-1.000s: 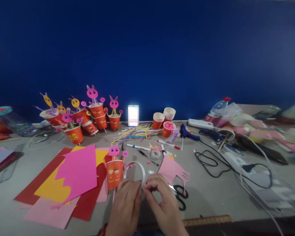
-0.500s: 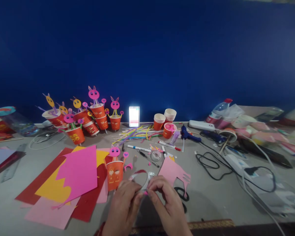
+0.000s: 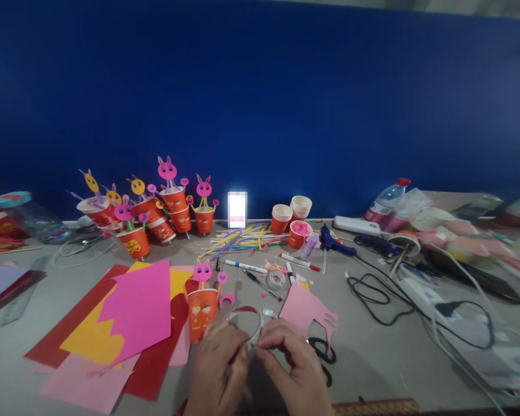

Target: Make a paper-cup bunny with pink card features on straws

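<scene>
A pale, thin-walled ring that looks like a roll of tape [image 3: 260,325] stands up from the fingers of my left hand [image 3: 220,363], which is closed on its lower edge. My right hand [image 3: 291,363] is pinched close beside it, thumb against fingertips; whatever lies in that pinch is too small to make out. Just beyond my left hand stands an orange paper cup [image 3: 202,312] with a pink rabbit-like face [image 3: 203,270] rising from it. Black-handled scissors [image 3: 325,352] lie right of my right hand, partly under a cut pink sheet [image 3: 299,309].
Coloured paper sheets [image 3: 143,306] overlap on the left. Several decorated cups [image 3: 173,199] stand along the wall. Pipe cleaners [image 3: 242,238], markers [image 3: 245,266] and another tape roll [image 3: 276,279] lie ahead. A blue glue gun [image 3: 335,242], cables [image 3: 372,297] and a power strip [image 3: 424,294] occupy the right.
Both hands have shifted slightly down and stay close together. The pink bit seen between the fingertips earlier no longer shows. The ring appears turned a little. The view has tilted up slightly.
</scene>
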